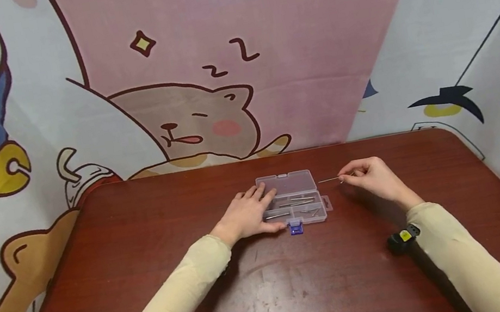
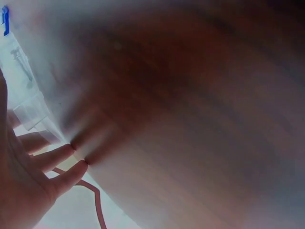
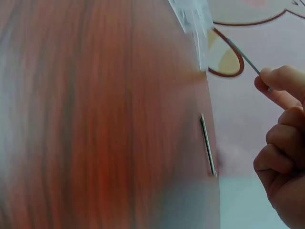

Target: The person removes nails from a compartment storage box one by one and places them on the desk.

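A clear plastic box (image 1: pixel 310 220) lies with its lid folded back on the brown table. Several thin metal pieces, some like nails, lie in its compartments. My left hand (image 1: pixel 249 214) rests on the box's left side with fingers spread, covering that end; the left wrist view has its fingertips (image 2: pixel 80 168) by the box edge. To the right of the box, my right hand (image 1: pixel 374 179) pinches a long thin nail (image 3: pixel 245 59) between thumb and index finger, its free end pointing toward the box. Another nail (image 3: pixel 207 145) lies on the table near that hand.
A blue latch (image 1: pixel 296 228) sticks out from the box's front, and a clear hanging tab (image 1: pixel 327 203) from its right side. The table (image 1: pixel 164 209) ends at a cartoon-printed cloth (image 1: pixel 303 58) behind. A black device with a yellow mark (image 1: pixel 403 237) sits at the right wrist.
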{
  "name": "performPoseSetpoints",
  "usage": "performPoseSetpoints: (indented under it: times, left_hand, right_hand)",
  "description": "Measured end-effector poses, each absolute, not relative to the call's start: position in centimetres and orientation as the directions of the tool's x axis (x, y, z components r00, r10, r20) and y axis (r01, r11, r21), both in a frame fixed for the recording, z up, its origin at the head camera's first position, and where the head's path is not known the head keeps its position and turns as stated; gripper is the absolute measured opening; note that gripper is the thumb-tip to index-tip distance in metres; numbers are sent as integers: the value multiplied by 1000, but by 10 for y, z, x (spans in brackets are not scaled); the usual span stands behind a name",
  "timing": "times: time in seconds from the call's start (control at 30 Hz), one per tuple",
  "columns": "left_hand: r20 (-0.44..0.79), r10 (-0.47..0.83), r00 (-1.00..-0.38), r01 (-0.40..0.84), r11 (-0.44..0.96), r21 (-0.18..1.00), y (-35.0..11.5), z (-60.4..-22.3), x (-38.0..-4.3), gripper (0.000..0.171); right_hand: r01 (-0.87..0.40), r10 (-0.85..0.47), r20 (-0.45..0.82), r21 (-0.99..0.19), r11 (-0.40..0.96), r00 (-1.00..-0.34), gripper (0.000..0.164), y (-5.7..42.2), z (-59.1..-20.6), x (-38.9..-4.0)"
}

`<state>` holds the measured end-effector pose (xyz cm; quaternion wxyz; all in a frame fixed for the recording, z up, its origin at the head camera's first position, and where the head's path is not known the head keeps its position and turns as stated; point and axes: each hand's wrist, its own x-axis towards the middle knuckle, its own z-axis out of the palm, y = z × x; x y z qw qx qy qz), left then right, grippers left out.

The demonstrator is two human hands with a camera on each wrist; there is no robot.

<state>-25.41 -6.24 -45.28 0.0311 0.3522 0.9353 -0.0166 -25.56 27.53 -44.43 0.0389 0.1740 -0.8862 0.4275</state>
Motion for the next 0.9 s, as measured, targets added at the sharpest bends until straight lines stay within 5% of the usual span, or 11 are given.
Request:
performPoseSetpoints:
  times: [0.43,0.9]
  left_hand:
    - [-47,665,-745,663,747,48,-63,-456,-256,94]
    - [-24,694,-720,694,718,-52,-65,-455,-257,93]
  right_hand:
    - [-313,-243,200,-671,672,-949,13,323,-442,-249]
    - [-313,-317,124,-681,662,-940,14,330,-447,-264]
